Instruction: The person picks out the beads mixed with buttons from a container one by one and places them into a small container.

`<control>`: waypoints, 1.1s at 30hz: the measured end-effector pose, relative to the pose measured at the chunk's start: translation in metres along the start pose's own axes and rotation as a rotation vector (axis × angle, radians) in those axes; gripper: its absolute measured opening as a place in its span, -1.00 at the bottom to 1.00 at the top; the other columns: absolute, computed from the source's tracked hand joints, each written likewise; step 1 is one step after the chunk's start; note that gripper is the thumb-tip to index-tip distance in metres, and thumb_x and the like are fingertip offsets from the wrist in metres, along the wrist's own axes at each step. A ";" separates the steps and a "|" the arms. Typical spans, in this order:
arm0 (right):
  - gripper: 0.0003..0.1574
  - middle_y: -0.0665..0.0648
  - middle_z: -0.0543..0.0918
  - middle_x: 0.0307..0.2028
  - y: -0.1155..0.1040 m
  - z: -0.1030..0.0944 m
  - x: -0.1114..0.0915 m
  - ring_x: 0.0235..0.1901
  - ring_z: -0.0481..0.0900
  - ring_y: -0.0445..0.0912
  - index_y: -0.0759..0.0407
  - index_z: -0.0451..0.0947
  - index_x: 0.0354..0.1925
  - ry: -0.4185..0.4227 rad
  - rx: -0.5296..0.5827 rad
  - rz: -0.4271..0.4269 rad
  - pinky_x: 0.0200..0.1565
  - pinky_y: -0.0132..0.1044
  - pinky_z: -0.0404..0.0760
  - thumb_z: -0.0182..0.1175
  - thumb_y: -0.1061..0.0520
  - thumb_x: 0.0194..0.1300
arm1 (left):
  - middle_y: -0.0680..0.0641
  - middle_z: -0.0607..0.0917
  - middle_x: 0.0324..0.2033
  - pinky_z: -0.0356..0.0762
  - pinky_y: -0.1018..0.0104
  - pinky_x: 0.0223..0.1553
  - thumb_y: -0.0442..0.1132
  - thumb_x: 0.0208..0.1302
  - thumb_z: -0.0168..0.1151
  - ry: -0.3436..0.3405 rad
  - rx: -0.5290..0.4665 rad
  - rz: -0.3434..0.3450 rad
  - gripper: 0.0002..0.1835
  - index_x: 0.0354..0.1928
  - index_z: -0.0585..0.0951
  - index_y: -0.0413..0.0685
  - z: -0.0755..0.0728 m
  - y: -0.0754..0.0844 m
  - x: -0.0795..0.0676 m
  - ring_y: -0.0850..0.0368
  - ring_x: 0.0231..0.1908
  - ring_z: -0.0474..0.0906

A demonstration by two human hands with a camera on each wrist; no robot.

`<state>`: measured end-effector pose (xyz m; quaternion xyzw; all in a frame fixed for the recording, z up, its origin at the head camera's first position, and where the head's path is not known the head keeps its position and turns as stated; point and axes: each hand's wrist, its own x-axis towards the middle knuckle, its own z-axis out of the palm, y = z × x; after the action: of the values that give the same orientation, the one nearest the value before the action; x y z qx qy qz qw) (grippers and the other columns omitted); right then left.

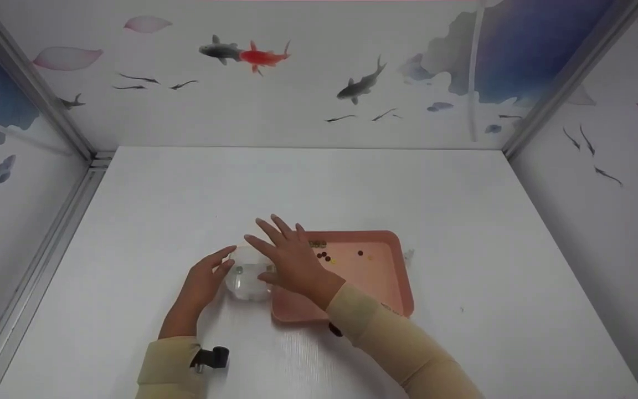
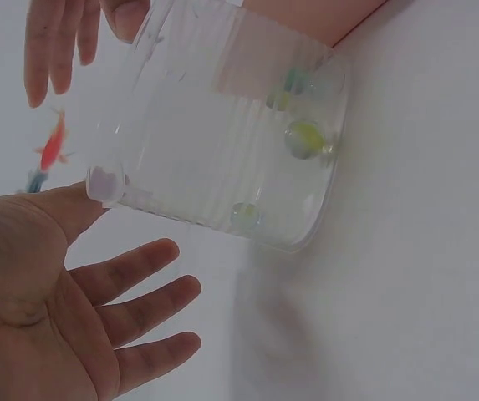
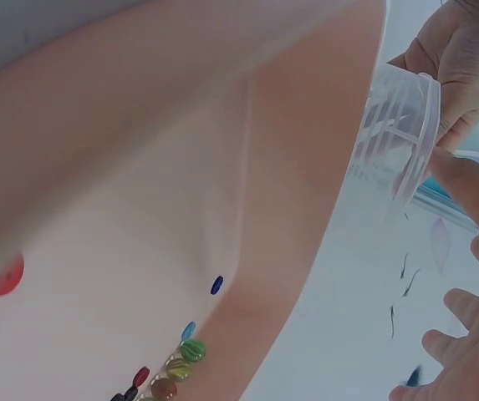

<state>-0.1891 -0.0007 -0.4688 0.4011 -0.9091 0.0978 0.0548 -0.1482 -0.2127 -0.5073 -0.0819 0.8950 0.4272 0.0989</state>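
A clear, ribbed plastic container (image 1: 250,285) stands upright at the left edge of the pink tray. Several glass marbles (image 2: 306,139) lie near its base. My left hand (image 1: 205,280) is at the container's left side, a digit touching the top rim while three fingers stretch out straight beside the wall. From the other side, my right hand (image 1: 294,263) reaches across the tray, fingers spread and raised, its thumb (image 3: 465,184) right at the rim. Neither palm wraps the container.
The pink tray (image 1: 369,288) holds more marbles (image 3: 193,350), a red button (image 3: 7,276) and several small dark and blue pieces (image 3: 216,285). A small clear scrap (image 1: 409,256) lies by the tray's right edge. Printed panels (image 1: 297,111) wall the white table (image 1: 490,249).
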 end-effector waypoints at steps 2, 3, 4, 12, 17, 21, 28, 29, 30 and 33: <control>0.05 0.02 0.02 0.51 0.002 -0.002 0.000 0.50 -0.09 0.06 -0.23 0.13 0.46 -0.023 -0.019 0.021 0.33 0.25 0.17 0.37 -0.27 0.12 | -0.21 0.30 0.39 0.11 -0.19 0.36 -0.09 0.51 -0.04 0.002 -0.007 0.009 -0.52 0.41 0.33 0.07 0.000 0.000 0.000 -0.28 0.37 0.18; 0.06 0.02 0.00 0.51 0.003 -0.002 0.000 0.50 -0.11 0.06 -0.24 0.11 0.47 -0.035 -0.027 0.031 0.34 0.25 0.17 0.36 -0.29 0.12 | -0.22 0.31 0.38 0.12 -0.20 0.36 -0.10 0.51 -0.03 0.003 -0.010 0.013 -0.52 0.41 0.34 0.06 0.000 0.000 0.000 -0.28 0.37 0.19; 0.06 0.02 -0.01 0.52 0.004 -0.003 -0.001 0.50 -0.13 0.06 -0.26 0.10 0.47 -0.047 -0.034 0.040 0.34 0.25 0.16 0.35 -0.31 0.12 | -0.22 0.31 0.38 0.12 -0.20 0.35 -0.11 0.51 -0.03 0.003 -0.012 0.016 -0.52 0.40 0.34 0.05 0.000 0.000 0.000 -0.28 0.36 0.20; 0.11 0.06 -0.07 0.53 0.014 -0.006 -0.006 0.51 -0.23 0.12 -0.28 0.04 0.49 -0.088 -0.021 0.072 0.33 0.33 0.08 0.33 -0.37 0.10 | -0.23 0.31 0.38 0.14 -0.21 0.35 -0.09 0.50 -0.02 0.006 -0.016 0.011 -0.52 0.40 0.34 0.05 0.000 0.000 -0.001 -0.29 0.36 0.20; 0.10 0.07 -0.06 0.53 0.022 -0.007 -0.009 0.50 -0.20 0.15 -0.26 0.05 0.49 -0.083 -0.031 0.075 0.32 0.33 0.11 0.34 -0.34 0.11 | -0.24 0.32 0.37 0.13 -0.21 0.35 -0.09 0.50 -0.03 0.011 -0.012 0.014 -0.52 0.40 0.34 0.04 0.001 0.000 -0.001 -0.29 0.35 0.21; 0.08 0.07 -0.05 0.52 0.030 -0.007 -0.011 0.50 -0.18 0.17 -0.25 0.07 0.48 -0.076 -0.024 0.082 0.31 0.34 0.12 0.34 -0.32 0.12 | -0.24 0.32 0.37 0.15 -0.20 0.34 -0.10 0.50 -0.02 0.018 -0.015 0.016 -0.53 0.39 0.35 0.04 0.002 0.000 -0.002 -0.29 0.35 0.22; 0.05 0.08 -0.04 0.52 0.042 -0.009 -0.016 0.49 -0.18 0.19 -0.23 0.11 0.47 -0.067 0.023 0.103 0.29 0.38 0.09 0.36 -0.26 0.13 | -0.23 0.31 0.38 0.16 -0.19 0.34 -0.10 0.50 -0.03 0.019 -0.028 0.022 -0.53 0.39 0.35 0.03 0.001 -0.001 -0.001 -0.29 0.34 0.23; 0.04 0.08 -0.05 0.52 0.043 -0.009 -0.017 0.49 -0.19 0.18 -0.24 0.10 0.48 -0.070 0.035 0.107 0.30 0.39 0.07 0.36 -0.25 0.14 | -0.22 0.31 0.38 0.16 -0.19 0.34 -0.10 0.50 -0.03 0.019 -0.028 0.021 -0.53 0.39 0.35 0.03 0.001 -0.001 -0.001 -0.29 0.34 0.23; 0.04 0.08 -0.05 0.52 0.045 -0.009 -0.017 0.49 -0.20 0.18 -0.24 0.09 0.48 -0.075 0.044 0.113 0.31 0.39 0.06 0.36 -0.24 0.15 | -0.22 0.31 0.38 0.16 -0.19 0.34 -0.10 0.50 -0.03 0.018 -0.025 0.021 -0.53 0.40 0.35 0.03 0.001 -0.001 -0.001 -0.28 0.35 0.22; 0.03 0.07 -0.06 0.53 0.049 -0.010 -0.019 0.50 -0.23 0.16 -0.23 0.09 0.48 -0.076 0.072 0.125 0.32 0.38 0.01 0.35 -0.23 0.16 | -0.21 0.30 0.39 0.14 -0.18 0.35 -0.10 0.50 -0.03 0.011 -0.016 0.018 -0.52 0.41 0.33 0.05 0.002 -0.001 0.000 -0.27 0.36 0.20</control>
<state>-0.2118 0.0474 -0.4693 0.3487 -0.9297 0.1183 -0.0007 -0.1480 -0.2122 -0.5092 -0.0769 0.8927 0.4349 0.0896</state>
